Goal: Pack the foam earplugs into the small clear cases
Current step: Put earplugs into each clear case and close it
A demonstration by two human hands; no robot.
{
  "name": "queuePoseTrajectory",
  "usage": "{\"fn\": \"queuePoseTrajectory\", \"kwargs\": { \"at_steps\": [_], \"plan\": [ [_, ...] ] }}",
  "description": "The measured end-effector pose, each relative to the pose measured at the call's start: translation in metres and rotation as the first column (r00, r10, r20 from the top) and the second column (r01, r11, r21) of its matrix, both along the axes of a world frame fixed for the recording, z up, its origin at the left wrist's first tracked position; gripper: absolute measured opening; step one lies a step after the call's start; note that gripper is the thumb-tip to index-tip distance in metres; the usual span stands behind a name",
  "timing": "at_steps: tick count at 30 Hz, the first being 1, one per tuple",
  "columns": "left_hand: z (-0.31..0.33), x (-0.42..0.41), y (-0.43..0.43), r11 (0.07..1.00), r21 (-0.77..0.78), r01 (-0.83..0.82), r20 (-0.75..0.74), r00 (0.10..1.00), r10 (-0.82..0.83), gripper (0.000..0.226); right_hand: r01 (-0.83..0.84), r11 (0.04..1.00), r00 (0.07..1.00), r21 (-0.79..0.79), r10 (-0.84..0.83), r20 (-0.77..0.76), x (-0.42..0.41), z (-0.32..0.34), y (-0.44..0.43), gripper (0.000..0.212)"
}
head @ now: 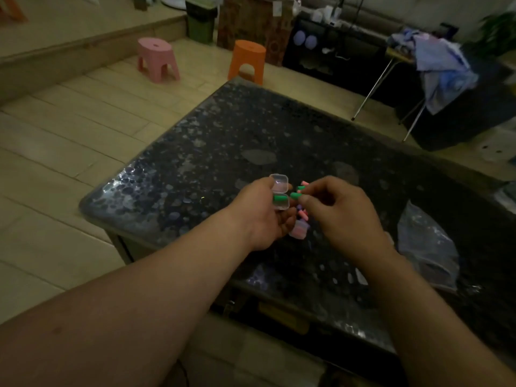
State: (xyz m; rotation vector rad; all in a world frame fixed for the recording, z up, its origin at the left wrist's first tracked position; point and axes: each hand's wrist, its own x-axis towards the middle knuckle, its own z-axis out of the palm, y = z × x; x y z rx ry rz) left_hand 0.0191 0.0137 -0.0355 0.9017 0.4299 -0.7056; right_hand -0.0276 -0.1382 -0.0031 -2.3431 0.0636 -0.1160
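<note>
Head view: left grip [262, 216] clasps open case [280, 185], right grip [343, 213] pinches green earplug [295, 195] (bag [427, 244] beside).

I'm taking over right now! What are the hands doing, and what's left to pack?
Left hand holds the open clear case, one green earplug already inside.
Right hand pinches a second green earplug right beside it.
Loose earplugs, pink and purple, lie on the table between the hands, by another case.
Left: drop this one in, shut the lid, pack the loose ones.
</note>
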Motion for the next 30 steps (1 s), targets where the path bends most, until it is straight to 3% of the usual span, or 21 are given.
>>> {"fn": "queuePoseTrajectory", "kwargs": {
  "at_steps": [4,9,13,21,23,27,30],
  "plan": [
    [-0.005,-0.003,-0.001,1.0,-0.016,0.023,-0.004,1.0,-0.023,0.035,-0.044,0.997,0.998,-0.062,0.046,0.03,-0.009,-0.006,0.005,0.014],
    [-0.009,-0.004,-0.006,0.998,-0.02,0.06,0.036,0.998,-0.059,0.046,-0.03,0.997,0.999,-0.072,0.033,0.04,-0.007,-0.009,0.007,0.007],
    [-0.013,-0.001,-0.006,0.995,-0.06,0.083,0.037,0.996,-0.08,0.04,-0.023,0.991,0.999,-0.132,0.027,0.031,-0.005,-0.012,0.011,0.005],
    [-0.014,0.003,0.001,0.993,-0.057,0.102,0.056,0.993,-0.099,0.047,-0.03,0.999,0.999,-0.045,0.031,0.025,-0.004,-0.01,0.008,0.024],
    [-0.012,0.003,0.002,0.991,-0.04,0.13,0.086,0.988,-0.126,0.049,-0.031,0.999,0.999,-0.008,0.031,0.028,-0.004,-0.008,0.003,0.038],
    [-0.008,0.0,0.001,0.978,-0.079,0.193,0.154,0.972,-0.18,0.055,-0.117,0.991,0.993,-0.067,0.114,-0.036,-0.006,-0.007,-0.006,0.1],
    [-0.011,0.001,0.001,0.967,-0.12,0.223,0.154,0.967,-0.204,0.055,-0.148,0.978,0.989,-0.15,0.143,-0.04,-0.005,-0.009,-0.003,0.111]
  ]
}}
